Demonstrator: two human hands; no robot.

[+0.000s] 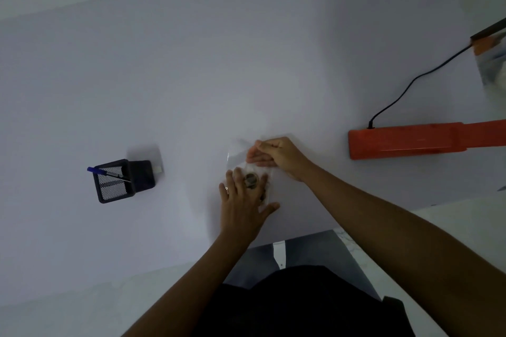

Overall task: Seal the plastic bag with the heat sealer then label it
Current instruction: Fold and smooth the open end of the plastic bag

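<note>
Hands meet over a clear plastic bag [241, 154] lying flat on the white table [164, 76], near the frame's middle. The left hand [242, 205] presses down at the bag's 6 o'clock end, fingers spread wide over dark round contents [250, 180]. The right hand [276, 154], fingers curled narrow, pinches the bag's edge at its 1 o'clock corner. An orange heat sealer [410, 142] sits at 3 o'clock, well apart, its black cord [410, 82] trailing toward 1 o'clock. A mesh pen holder [117, 182] with a blue pen [105, 171] stands at 9 o'clock.
</note>
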